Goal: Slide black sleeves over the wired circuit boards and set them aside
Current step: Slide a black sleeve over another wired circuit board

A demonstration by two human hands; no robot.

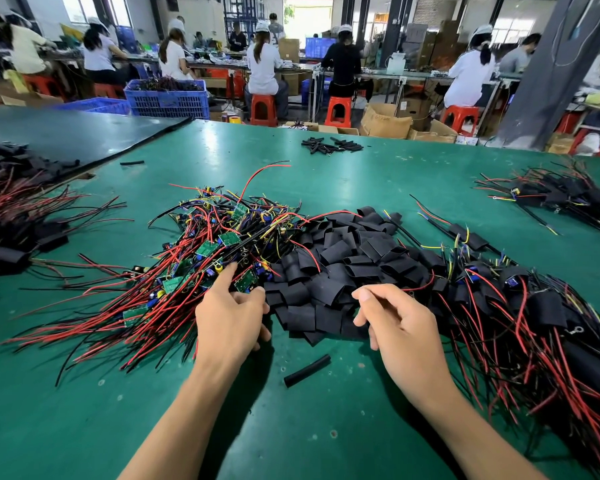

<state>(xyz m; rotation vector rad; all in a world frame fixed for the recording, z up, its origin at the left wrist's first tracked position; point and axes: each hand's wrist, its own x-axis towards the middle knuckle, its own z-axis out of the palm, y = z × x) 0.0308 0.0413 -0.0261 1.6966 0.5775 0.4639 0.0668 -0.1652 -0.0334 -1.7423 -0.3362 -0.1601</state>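
Note:
A tangle of green wired circuit boards [219, 244] with red and black leads lies left of centre on the green table [378, 174]. Beside it on the right is a heap of flat black sleeves [347, 261]. Sleeved boards [541, 313] are piled along the right. My left hand [229, 317] rests at the near edge of the board tangle, its index finger stretched onto the boards and a green board [245, 280] lying between finger and thumb. My right hand [399, 327] hovers over the near edge of the sleeves with loosely curled fingers, and I see nothing in it.
One loose black tube [307, 370] lies on the table between my forearms. More sleeved boards sit at the far left [18, 230] and far right [561, 195]. A small pile of black tubes [331, 145] lies near the far edge. Seated workers and blue crates fill the background.

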